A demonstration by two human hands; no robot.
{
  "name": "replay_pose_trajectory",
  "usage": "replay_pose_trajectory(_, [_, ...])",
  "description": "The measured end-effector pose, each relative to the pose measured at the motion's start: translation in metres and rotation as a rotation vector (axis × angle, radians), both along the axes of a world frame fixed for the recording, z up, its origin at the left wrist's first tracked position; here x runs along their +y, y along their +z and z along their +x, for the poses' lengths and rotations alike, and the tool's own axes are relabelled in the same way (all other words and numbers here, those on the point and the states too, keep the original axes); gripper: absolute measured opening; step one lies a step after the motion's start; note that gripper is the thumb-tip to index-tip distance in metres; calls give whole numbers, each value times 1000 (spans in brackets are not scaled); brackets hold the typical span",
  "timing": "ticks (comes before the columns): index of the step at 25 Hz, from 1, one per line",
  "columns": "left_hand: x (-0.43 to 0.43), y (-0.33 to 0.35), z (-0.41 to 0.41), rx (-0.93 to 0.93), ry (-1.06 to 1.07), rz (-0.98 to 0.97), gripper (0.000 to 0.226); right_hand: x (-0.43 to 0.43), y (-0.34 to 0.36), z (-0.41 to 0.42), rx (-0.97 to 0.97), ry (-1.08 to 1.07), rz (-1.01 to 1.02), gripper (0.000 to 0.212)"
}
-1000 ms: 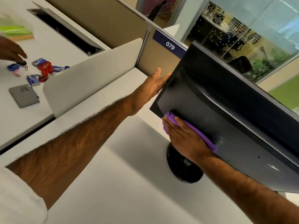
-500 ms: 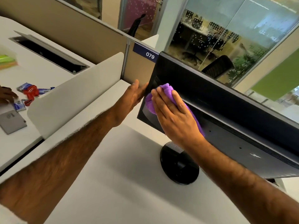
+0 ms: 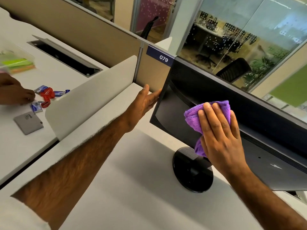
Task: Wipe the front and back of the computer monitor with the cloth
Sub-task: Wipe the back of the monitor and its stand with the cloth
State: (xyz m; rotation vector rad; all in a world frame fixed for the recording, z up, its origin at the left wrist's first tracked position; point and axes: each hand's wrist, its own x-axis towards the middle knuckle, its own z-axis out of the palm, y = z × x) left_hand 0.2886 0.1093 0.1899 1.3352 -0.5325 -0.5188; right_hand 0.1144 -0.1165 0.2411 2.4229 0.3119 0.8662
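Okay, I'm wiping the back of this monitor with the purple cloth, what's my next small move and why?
Probably slide the right hand and cloth rightward along the back of the monitor: the cloth is pressed flat near its left end, with a long stretch of panel beyond it. The left hand, touching the left edge, can brace it meanwhile.

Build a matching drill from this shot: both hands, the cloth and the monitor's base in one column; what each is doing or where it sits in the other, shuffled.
1. left hand
2. right hand
3. purple cloth
4. monitor base

A. stands on the white desk
B. presses flat on the cloth
C. touches the side edge of the monitor
D. lies between a palm and the monitor's back

Pairs: 1-C, 2-B, 3-D, 4-A
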Motion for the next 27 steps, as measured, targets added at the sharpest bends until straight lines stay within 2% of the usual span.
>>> replay_pose_trajectory(5, [-2,-8,-3,17,68,21,78,6,-11,17,18,-22,-92,90])
replay_pose_trajectory(9, [-4,-6,-3,-28,87,40,78,30,-17,41,-12,-36,-119,80])
replay_pose_trajectory(13, [-4,-9,-4,-20,140,53,68,52,-19,49,-24,-43,67,69])
replay_pose_trajectory(18, [-6,5,-9,-11,126,88,76,26,-17,10,-89,-121,309,83])
replay_pose_trajectory(22, [-5,19,-13,-24,128,152,89,-12,-18,-34,-201,-187,379,70])
replay_pose_trajectory(27, [-20,63,-18,-218,227,41,82,-37,-22,-73,-307,-296,477,63])
